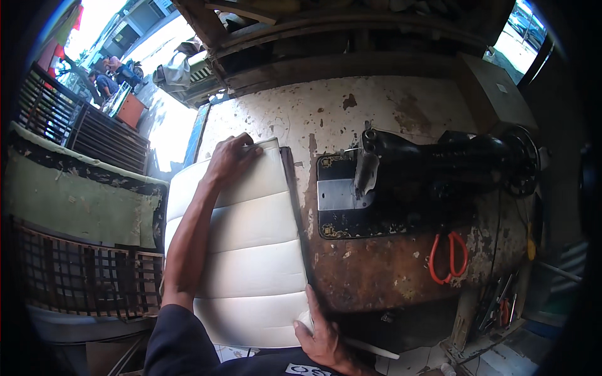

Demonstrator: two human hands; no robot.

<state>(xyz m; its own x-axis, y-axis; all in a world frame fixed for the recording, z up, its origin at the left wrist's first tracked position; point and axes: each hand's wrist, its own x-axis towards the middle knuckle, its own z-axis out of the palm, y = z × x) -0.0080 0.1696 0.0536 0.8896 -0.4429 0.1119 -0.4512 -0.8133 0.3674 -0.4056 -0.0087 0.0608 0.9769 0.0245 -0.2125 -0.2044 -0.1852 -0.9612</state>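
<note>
A white quilted panel [251, 250] with stitched cross seams lies lengthwise in front of me, left of a black sewing machine [414, 160]. My left hand [233, 158] is at its far end, fingers curled over the top edge. Down at the near right corner, my right hand [323, 338] grips the panel's edge, with the index finger straight along the side and the thumb on the near side. A small white bit shows between that thumb and finger; I cannot make out whether it is part of the panel. Beside the wrist a thin white strip [376, 349] sticks out.
The machine stands on a worn, peeling table [370, 269]. Red-handled scissors [448, 258] lie at its near edge. A box [498, 94] stands at the back right. Several tools [503, 307] hang low at the right. A slatted wooden rack [81, 269] is at the left; people are outside.
</note>
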